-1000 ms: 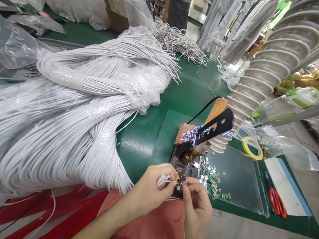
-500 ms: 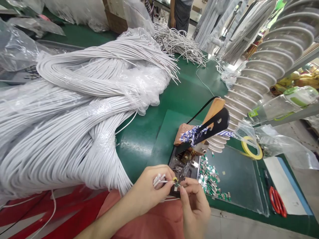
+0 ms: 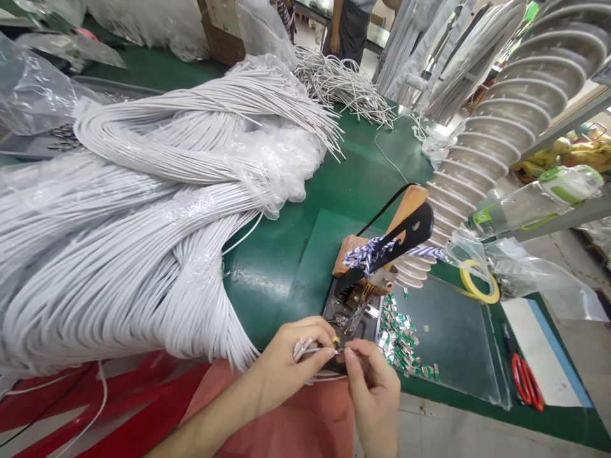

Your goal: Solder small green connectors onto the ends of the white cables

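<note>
White cables [image 3: 303, 347] are gripped in my left hand [image 3: 298, 356], with one cable end pinched between thumb and forefinger. Close beside it, my right hand [image 3: 372, 381] has its thumb and forefinger pressed together at that cable's tip; what they hold is too small to name. Just beyond the fingertips sits a dark tray [image 3: 367, 327] with a soldering fixture and a brick [image 3: 348, 249] behind it. Small green and silver connector boards [image 3: 401, 337] lie scattered to the right of my right hand.
Large bundles of white cable [image 3: 143, 254] cover the left. A ribbed hose [image 3: 496, 127] hangs at the right. Yellow tape [image 3: 491, 296], red-handled scissors [image 3: 527, 381] and a bottle [image 3: 539, 197] are at the right. A person [image 3: 351, 32] stands across the table.
My right fingertips have moved slightly up and closer to the left fingertips at the cable end. The whole view has shifted slightly.
</note>
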The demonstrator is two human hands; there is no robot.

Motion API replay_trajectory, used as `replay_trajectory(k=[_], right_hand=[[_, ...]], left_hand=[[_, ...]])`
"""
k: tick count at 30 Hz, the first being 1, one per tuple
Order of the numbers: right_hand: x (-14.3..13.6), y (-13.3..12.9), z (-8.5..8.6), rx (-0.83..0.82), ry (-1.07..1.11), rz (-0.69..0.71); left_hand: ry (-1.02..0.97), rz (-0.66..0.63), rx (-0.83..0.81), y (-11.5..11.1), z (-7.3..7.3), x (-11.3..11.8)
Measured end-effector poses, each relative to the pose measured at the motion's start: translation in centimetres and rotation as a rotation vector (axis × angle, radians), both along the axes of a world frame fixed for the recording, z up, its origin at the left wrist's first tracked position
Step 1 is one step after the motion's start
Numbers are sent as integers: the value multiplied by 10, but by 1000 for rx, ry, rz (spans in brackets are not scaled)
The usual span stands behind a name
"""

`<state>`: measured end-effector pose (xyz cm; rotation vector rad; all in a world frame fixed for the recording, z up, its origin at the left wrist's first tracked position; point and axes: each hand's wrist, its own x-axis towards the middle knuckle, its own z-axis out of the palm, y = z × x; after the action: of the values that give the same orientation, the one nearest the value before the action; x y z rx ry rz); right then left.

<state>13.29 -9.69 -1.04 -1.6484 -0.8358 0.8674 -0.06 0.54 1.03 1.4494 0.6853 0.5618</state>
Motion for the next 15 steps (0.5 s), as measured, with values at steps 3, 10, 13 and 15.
replay_trajectory(k=[3,10,13,15], right_hand=[[4,1,3,-1,86,7],[8,-3,-4,10,234,1],[7,-2,-4,79,223,-11],[6,-2,-3,119,197,-28]], left_hand=[[36,-39,39,0,-3,-3],[35,-32,129,-6,-8,0],[2,8,128,-8,-8,2],[-12,28,120,-8,-7,3]])
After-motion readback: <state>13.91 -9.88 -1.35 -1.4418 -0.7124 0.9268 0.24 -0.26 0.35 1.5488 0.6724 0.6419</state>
